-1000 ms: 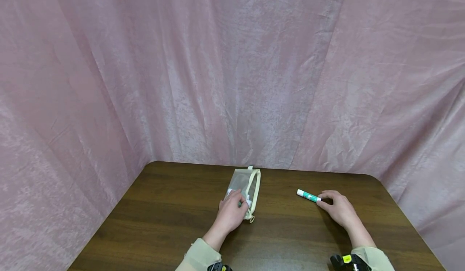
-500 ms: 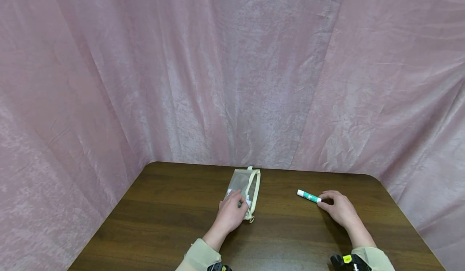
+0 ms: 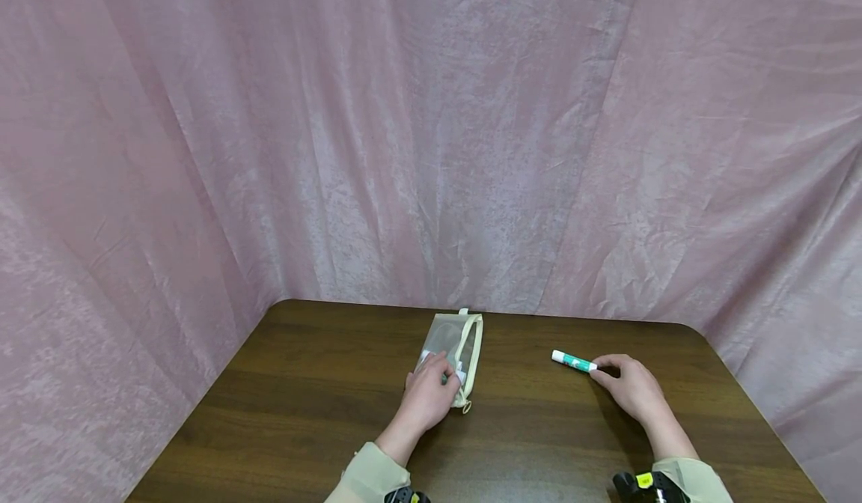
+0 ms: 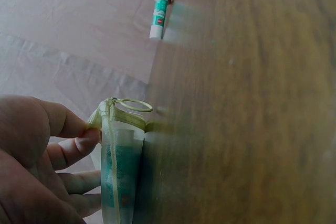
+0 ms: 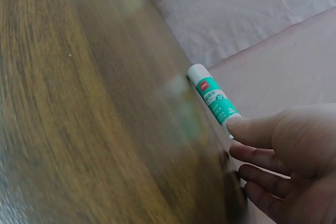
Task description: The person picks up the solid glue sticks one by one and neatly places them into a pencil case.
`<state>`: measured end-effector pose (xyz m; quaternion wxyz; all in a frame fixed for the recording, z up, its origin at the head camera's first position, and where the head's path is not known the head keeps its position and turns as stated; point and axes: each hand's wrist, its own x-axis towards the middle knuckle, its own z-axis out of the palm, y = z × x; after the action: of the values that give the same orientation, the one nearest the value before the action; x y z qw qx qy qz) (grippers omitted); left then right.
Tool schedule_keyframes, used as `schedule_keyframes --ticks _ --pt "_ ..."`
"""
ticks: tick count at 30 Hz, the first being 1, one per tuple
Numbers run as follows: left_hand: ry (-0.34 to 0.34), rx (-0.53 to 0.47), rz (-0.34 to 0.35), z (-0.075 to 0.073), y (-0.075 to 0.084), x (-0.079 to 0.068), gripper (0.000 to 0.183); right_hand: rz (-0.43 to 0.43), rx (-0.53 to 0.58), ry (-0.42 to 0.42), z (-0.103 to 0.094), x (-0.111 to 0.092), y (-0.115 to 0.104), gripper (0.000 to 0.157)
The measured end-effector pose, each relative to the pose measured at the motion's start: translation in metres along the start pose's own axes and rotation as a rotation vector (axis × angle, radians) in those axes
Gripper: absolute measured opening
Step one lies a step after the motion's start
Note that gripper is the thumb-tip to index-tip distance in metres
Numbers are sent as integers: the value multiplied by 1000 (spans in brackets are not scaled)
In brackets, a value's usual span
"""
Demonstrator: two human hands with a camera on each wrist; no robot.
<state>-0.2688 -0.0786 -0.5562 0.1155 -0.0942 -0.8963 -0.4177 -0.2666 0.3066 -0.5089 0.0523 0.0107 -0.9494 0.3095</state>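
A small see-through zip pouch (image 3: 444, 332) with cream edging lies at the middle of the table. My left hand (image 3: 428, 398) is over its near end, and in the left wrist view its thumb and forefinger pinch the cream corner beside the zip's ring pull (image 4: 134, 104). Inside the pouch shows a teal and white tube-like thing (image 4: 126, 169). Off to the right, my right hand (image 3: 631, 388) pinches one end of a white and green glue stick (image 3: 575, 361). The stick's white cap (image 5: 198, 72) points away from that hand, and the barrel lies close along the tabletop.
The dark brown wooden table (image 3: 323, 383) has rounded far corners. Pink velvet curtain (image 3: 431, 136) hangs directly behind it and down both sides. Black devices with yellow labels (image 3: 644, 480) sit on the wrists, by the pale green sleeves.
The glue stick has shifted very slightly to the right, its capped end turning a touch, along with my right hand. The pouch and my left hand stay in place.
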Motion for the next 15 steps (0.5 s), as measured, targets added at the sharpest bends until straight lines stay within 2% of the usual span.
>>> schedule_keyframes --ticks 8,15 --pt "1 2 -1 2 -2 1 19 -5 13 35 -2 -1 -1 28" --pt "11 10 6 4 -4 3 20 -19 14 82 -1 -1 -4 22"
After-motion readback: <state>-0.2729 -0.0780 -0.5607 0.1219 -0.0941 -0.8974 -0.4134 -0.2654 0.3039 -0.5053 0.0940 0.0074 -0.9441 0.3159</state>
